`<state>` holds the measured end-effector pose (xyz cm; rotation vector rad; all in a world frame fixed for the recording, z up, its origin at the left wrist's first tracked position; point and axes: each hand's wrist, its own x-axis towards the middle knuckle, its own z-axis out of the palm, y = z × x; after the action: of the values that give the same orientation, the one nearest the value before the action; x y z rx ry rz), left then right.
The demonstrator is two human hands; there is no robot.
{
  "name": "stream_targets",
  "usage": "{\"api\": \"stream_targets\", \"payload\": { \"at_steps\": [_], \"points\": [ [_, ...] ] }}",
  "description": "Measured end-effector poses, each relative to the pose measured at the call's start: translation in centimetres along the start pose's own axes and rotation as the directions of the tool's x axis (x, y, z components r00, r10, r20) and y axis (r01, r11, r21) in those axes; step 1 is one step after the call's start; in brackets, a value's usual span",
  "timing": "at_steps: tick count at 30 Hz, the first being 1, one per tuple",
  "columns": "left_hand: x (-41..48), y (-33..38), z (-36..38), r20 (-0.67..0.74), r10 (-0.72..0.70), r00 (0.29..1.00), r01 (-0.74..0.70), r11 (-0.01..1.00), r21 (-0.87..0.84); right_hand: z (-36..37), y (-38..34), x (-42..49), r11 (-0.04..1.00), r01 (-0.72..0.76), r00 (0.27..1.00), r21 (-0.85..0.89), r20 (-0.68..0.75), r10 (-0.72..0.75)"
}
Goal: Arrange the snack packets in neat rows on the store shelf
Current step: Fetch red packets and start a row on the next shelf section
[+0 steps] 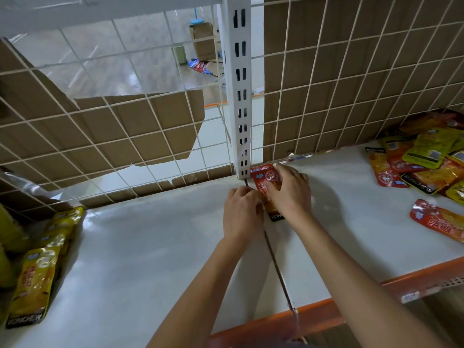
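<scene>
Right hand (288, 194): my fingers are bent over the top of the red packets (266, 177), tips pressing on the upper half and thumb side down the right edge. Left hand (242, 213): fingers curled against the left edge of the same packets, tips hidden beneath my knuckles. The red packets lie flat and overlapped, at least two of them, at centre frame on the white shelf (150, 247), their top ends just beside the foot of the white slotted upright (241, 96). A black bottom strip shows between my wrists. Right edge of frame: a single red packet (438, 222) lies apart, with a loose pile of packets (421, 167) above it. Lower left: a row of yellow packets (32, 280). Behind stands the wire grid (100, 121), backed with cardboard (351, 84)
</scene>
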<state>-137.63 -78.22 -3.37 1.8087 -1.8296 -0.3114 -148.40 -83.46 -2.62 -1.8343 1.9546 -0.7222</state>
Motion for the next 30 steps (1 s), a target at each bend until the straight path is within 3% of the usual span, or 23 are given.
{"api": "stream_targets", "payload": {
  "at_steps": [8, 17, 25, 30],
  "points": [
    [-0.3, 4.8, 1.1, -0.084, 0.007, 0.996, -0.002, 0.999, 0.052, -4.8, 5.2, -3.0, 0.997, 0.028, 0.998, -0.071, -0.053, -0.032],
    [-0.3, 9.0, 4.0, -0.119, 0.051, 0.992, -0.039, 0.994, 0.103, -11.9, 14.2, -6.1, 0.986, -0.099, 0.984, -0.134, -0.161, 0.077],
    [1.9, 14.6, 7.8, 0.114, 0.157, 0.981, -0.163, 0.985, 0.050, -16.2, 20.7, -7.1, 0.958, -0.259, 0.943, -0.125, -0.248, 0.223],
    [4.9, 19.0, 11.4, 0.302, 0.240, 0.923, -0.283, 0.953, 0.107, -18.4, 23.6, -6.5, 0.906, -0.372, 0.927, -0.205, -0.139, 0.349]
  ]
}}
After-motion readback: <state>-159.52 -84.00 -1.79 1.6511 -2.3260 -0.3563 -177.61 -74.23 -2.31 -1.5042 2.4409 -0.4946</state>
